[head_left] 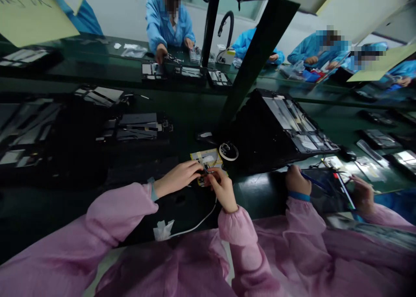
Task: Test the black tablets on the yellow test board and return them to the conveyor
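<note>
Both my hands meet over a small yellowish circuit board (208, 157) lying on the dark green bench. My left hand (178, 178) comes in from the left with its fingertips pinched on a small dark part at the board's near edge. My right hand (222, 188) is closed too, its fingers pinching the same small part from the right. What the part is cannot be made out. A white cable (198, 224) runs from under my right hand toward my body, beside a crumpled white wipe (163, 230).
A roll of tape (229, 151) sits just right of the board. An open device chassis (292, 126) leans behind it. To my right a co-worker's hands (297, 181) work with a blue pen-like tool on a tablet. Trays of parts fill the left; people in blue coats sit across.
</note>
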